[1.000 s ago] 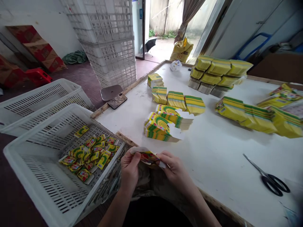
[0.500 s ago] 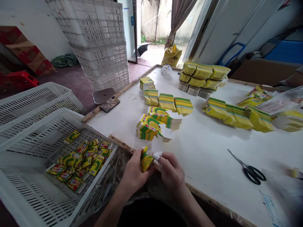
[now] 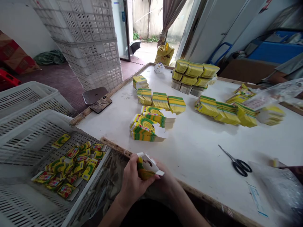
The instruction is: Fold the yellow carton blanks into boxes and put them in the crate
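My left hand (image 3: 130,179) is closed around a small yellow-and-green carton (image 3: 145,172) at the table's near edge. The carton's end gapes, with white flaps folded out, and its inside shows. Behind the carton, my right hand (image 3: 165,180) is blurred, its fingers mostly hidden; I cannot tell whether it grips the carton. Just beyond my hands lies a stack of flat yellow-and-green cartons (image 3: 143,127) with white flaps. To the left, a white plastic crate (image 3: 30,189) holds several small yellow cartons (image 3: 67,162).
Bundles of flat cartons (image 3: 159,101) stand across the white table (image 3: 189,148), with a higher stack (image 3: 194,74) behind. Scissors (image 3: 236,162) lie at right near clear plastic (image 3: 279,183). A phone (image 3: 101,104) rests at the left edge. Another person's arm (image 3: 276,77) shows at far right.
The carton has turned so its gaping end faces up toward me. My right hand has moved from the white flap to behind the carton. The view has shifted slightly right.
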Tool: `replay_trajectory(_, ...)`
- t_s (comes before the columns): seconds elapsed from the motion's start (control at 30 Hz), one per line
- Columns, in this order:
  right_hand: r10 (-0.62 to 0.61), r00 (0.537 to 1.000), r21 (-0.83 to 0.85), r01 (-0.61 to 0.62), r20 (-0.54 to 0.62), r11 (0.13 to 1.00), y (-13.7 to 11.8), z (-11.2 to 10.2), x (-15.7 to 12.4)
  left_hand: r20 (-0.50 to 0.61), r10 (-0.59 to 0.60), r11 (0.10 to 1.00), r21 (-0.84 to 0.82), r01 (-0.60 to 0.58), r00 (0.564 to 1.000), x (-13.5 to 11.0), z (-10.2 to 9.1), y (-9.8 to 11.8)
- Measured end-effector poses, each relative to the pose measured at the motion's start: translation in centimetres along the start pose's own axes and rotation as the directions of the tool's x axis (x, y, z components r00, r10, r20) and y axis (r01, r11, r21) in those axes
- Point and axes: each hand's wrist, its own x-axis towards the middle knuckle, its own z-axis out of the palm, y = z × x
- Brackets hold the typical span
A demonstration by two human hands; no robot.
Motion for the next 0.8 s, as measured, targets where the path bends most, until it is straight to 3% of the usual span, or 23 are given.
replay_trajectory(0.1, 0.04, 0.998, 0.1, -0.034, -0.049, 0.994, 1.2, 0.0, 0.0, 0.018, -0.021, 0.999, -0.03, 0.021, 1.0, 0.1, 0.3, 0.2)
replay_trajectory(0.17, 0.017, 0.993, 0.114, -0.004, -0.114, 0.993, 0.7, -0.5, -0.2, 0.06, -0.011, 1.0, -0.017, 0.012, 0.998, 0.4, 0.3, -0.1)
replay_trajectory(0.23, -0.069, 0.987, 0.02, 0.072, -0.142, 0.997, -0.6, -1.2, -0.3, 0.089, 0.022, 1.0, 0.018, -0.023, 0.996, 0.7, 0.1, -0.4)
replay_trajectory(0.3, -0.208, 0.971, -0.202, 0.183, -0.113, 0.962, -2.0, -1.8, -0.6, 0.131, 0.057, 0.997, 0.038, -0.062, 0.99, 0.8, -0.1, -0.6)
replay_trajectory(0.37, -0.354, 0.934, -0.477, 0.285, -0.057, 0.831, -3.0, -2.1, -0.9, 0.164, 0.089, 0.995, 0.039, -0.097, 0.982, 0.9, -0.3, -0.6)
replay_trajectory(0.47, -0.552, 0.834, -0.77, 0.354, 0.003, 0.531, -3.4, -2.1, -1.4, 0.148, 0.133, 0.987, 0.072, -0.145, 0.98, 0.8, -0.2, -0.5)
replay_trajectory(0.57, -0.71, 0.692, -0.896, 0.388, 0.129, 0.216, -3.0, -2.0, -1.6, 0.115, 0.163, 0.978, 0.113, -0.176, 0.98, 0.8, -0.1, -0.4)
replay_trajectory(0.63, -0.714, 0.65, -0.901, 0.43, 0.26, 0.062, -2.9, -2.0, -1.7, 0.107, 0.172, 0.976, 0.119, -0.184, 0.979, 0.8, -0.1, -0.4)
replay_trajectory(0.7, -0.658, 0.667, -0.869, 0.493, 0.35, 0.038, -3.1, -2.2, -1.9, 0.107, 0.175, 0.977, 0.106, -0.187, 0.979, 0.8, -0.2, -0.6)
replay_trajectory(0.77, -0.582, 0.725, -0.832, 0.536, 0.368, 0.141, -3.5, -2.3, -2.2, 0.114, 0.182, 0.979, 0.077, -0.191, 0.977, 0.7, -0.4, -0.8)
replay_trajectory(0.8, -0.539, 0.764, -0.807, 0.541, 0.354, 0.237, -3.6, -2.4, -2.4, 0.114, 0.184, 0.979, 0.063, -0.192, 0.976, 0.7, -0.4, -0.9)
